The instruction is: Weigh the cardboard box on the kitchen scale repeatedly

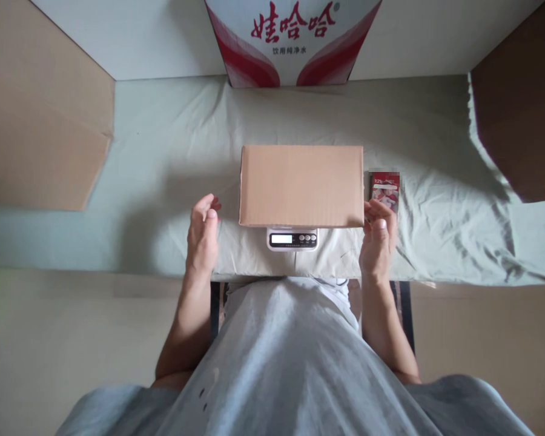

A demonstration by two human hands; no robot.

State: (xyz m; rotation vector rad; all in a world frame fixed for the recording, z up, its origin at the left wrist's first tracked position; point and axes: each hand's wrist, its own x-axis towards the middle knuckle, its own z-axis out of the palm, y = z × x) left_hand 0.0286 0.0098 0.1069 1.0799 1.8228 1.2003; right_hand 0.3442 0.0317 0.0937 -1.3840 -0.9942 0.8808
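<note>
- A closed brown cardboard box (301,185) is seen lying flat on a small white scale (293,238), near the middle of the bench (163,181), which is covered with a pale green cloth.
- Only the near strip of the scale, with its display and buttons, is left showing; the rest is hidden under the box.
- The box overhangs the scale on the left and on the right, so both of its short edges are free.
- The left hand (203,236) is held open, fingers loosely curled and palm turned toward the box, just beside the box's near left corner but apart from it; nothing is gripped.
- A strip of bare cloth is left between the left hand and the left edge of the box.
- The right hand (378,237) is placed at the near right corner of the box, fingers spread open and nothing enclosed; whether the fingertips touch the edge cannot be told.
- A small red packet (384,189) is seen flat on the cloth just to the right of the box, directly beyond the right hand.
- A red and white printed carton (293,42) stands at the far edge of the bench, well apart from the box, with bare cloth between them.
- Brown cardboard sheets are seen at the far left (40,121) and the far right (522,103), with wide bare cloth between each and the box.
</note>
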